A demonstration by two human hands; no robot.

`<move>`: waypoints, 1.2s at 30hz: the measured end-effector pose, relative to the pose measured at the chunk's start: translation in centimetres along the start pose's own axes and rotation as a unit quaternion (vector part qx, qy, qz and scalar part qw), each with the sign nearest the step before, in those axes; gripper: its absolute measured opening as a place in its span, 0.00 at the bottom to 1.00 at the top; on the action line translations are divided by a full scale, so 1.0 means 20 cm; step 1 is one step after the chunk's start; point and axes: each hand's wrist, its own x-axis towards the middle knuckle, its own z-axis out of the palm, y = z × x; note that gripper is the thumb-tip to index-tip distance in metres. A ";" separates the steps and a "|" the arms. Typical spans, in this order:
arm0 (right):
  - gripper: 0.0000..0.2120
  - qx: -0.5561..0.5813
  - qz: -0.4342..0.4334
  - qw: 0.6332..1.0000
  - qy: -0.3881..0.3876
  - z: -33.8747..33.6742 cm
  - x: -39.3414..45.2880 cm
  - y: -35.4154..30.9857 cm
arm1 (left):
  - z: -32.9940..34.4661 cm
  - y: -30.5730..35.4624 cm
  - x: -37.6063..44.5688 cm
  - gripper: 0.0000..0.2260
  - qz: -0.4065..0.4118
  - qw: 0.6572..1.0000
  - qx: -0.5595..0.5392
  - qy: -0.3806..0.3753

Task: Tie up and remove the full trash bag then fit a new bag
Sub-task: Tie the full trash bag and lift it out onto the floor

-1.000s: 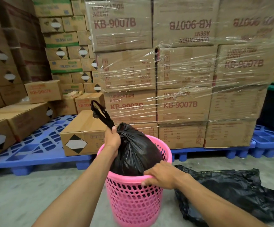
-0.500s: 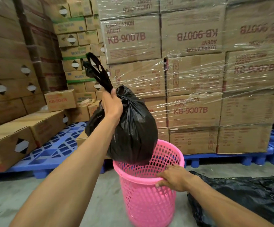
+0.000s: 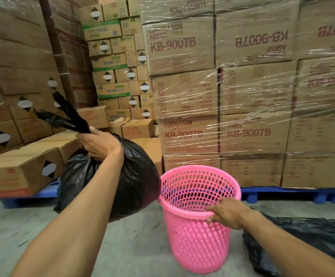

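Observation:
My left hand (image 3: pixel 99 144) grips the knotted neck of the full black trash bag (image 3: pixel 134 182), which hangs in the air to the left of the pink perforated basket (image 3: pixel 194 242). The bag's tied ends stick up past my fist. The basket stands upright on the concrete floor with nothing inside it. My right hand (image 3: pixel 227 213) clasps the near right side of its rim. A flat black bag (image 3: pixel 310 242) lies crumpled on the floor to the right of the basket, partly behind my right forearm.
Shrink-wrapped cartons (image 3: pixel 242 96) on a blue pallet (image 3: pixel 294 194) form a wall right behind the basket. Loose cartons (image 3: pixel 20 170) sit on another pallet at the left. Bare concrete floor (image 3: pixel 138 246) lies between my arms.
My left hand has carried the full bag out of the basket and swung it leftward and lower, clear of the rim. My right hand stayed on the rim.

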 end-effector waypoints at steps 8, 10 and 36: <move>0.13 0.026 -0.022 0.999 -0.010 -0.05 0.02 -0.05 | 0.01 -0.44 -0.01 0.21 -0.163 0.980 0.040 -0.107; 0.12 0.092 -0.035 0.995 -0.024 -0.05 0.04 -0.10 | -0.02 -0.51 -0.02 0.21 -0.169 0.973 0.070 -0.138; 0.20 0.054 -0.026 0.998 0.020 0.05 0.12 -0.10 | -0.17 -1.34 -0.11 0.16 -0.059 0.831 0.384 -0.398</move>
